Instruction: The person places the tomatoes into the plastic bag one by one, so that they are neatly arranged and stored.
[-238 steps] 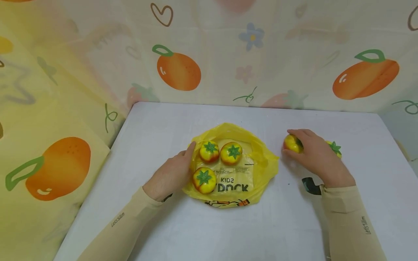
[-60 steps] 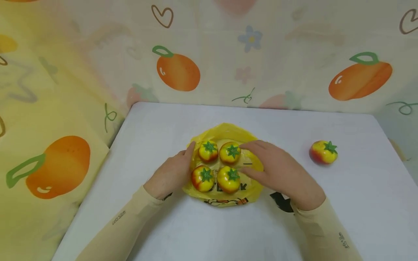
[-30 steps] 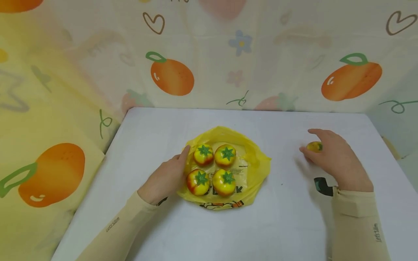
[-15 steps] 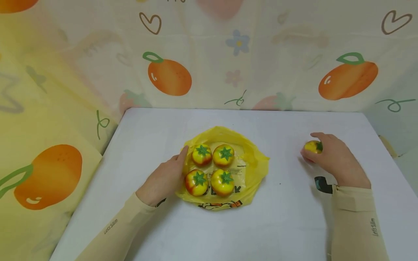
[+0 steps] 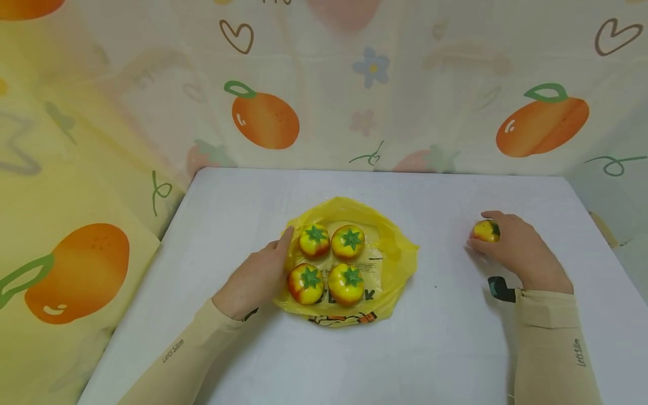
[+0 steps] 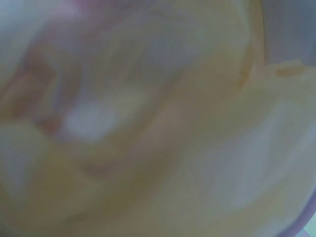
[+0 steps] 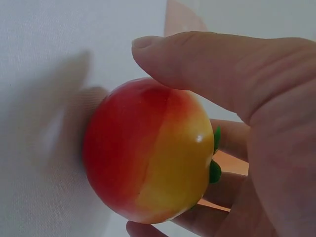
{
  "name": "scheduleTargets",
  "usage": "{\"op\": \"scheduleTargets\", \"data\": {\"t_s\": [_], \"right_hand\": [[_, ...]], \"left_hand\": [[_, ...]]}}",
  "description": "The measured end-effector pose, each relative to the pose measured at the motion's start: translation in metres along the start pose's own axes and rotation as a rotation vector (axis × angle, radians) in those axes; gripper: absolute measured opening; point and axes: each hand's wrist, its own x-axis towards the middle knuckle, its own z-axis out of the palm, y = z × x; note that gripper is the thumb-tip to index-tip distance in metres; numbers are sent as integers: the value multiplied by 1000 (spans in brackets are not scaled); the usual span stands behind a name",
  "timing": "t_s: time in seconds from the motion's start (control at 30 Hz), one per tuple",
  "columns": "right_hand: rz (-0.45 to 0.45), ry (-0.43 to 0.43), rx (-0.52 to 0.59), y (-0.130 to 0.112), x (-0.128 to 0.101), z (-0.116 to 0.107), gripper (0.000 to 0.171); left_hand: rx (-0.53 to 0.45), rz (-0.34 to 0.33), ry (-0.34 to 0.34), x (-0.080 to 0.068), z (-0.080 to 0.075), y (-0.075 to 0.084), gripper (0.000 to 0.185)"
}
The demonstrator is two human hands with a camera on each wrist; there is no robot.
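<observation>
Your right hand (image 5: 516, 250) grips one toy tomato (image 5: 486, 231), thumb and fingers curled round it, at the right side of the white table (image 5: 455, 349), well apart from the yellow plastic bag (image 5: 395, 256). Your left hand (image 5: 255, 278) lies with fingers relaxed against the bag's left edge, touching it and holding nothing. Count five toy tomatoes in all: four sit on the flattened bag in two rows of two, green stems up, and the fifth is the one in your right hand. There is one bag, printed with dark letters and an orange figure at its near edge. The head view gives the whole layout; the right wrist view alone shows the held tomato (image 7: 148, 153) up close, red on one side, yellow on the other, pressed by your thumb (image 7: 207, 74) from above. The left wrist view is a yellow blur and tells nothing clear.
</observation>
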Motion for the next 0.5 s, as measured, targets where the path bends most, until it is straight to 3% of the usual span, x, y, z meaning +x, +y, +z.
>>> {"op": "scheduleTargets", "data": {"t_s": [0.5], "right_hand": [[24,-34,-10,0,1,2,90]], "left_hand": [[4,7,9,1,1,0,75]]}}
